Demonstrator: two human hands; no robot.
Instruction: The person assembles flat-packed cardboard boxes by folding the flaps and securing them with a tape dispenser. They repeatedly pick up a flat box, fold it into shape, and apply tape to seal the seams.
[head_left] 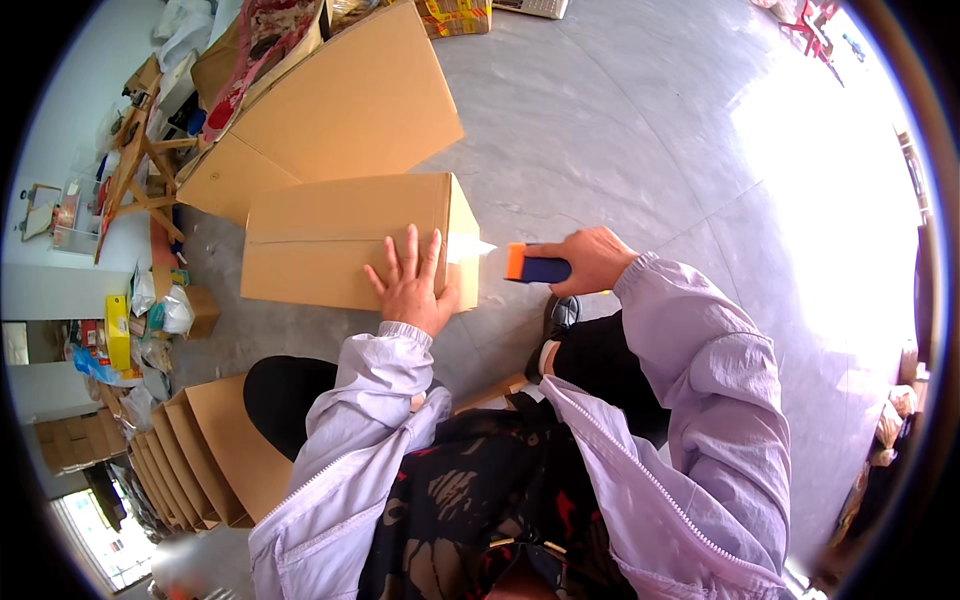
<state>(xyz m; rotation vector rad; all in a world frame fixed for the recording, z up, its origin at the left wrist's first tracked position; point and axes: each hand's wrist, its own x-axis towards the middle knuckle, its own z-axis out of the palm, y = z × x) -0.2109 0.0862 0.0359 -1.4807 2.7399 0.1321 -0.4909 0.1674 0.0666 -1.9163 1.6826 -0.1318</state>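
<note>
A closed brown cardboard box point(330, 225) lies on the floor in front of me, with a seam running along its upper face. My left hand point(415, 285) rests flat on that face near the right end, fingers spread. Beside those fingers, a short strip of whitish tape point(468, 247) crosses the box's right edge, its jagged tip sticking out. To the right of the box, apart from it, my right hand point(592, 262) grips a dark blue and orange tape dispenser point(540, 265). The dispenser's orange end points toward the tape, and my palm hides part of its body.
A large cardboard sheet point(340, 110) leans behind the box. Flat cartons point(225, 450) stand stacked at my left. Further left are a wooden stand point(135, 170), a yellow box point(117, 332) and plastic bags point(177, 310). Grey floor point(640, 130) extends to the right.
</note>
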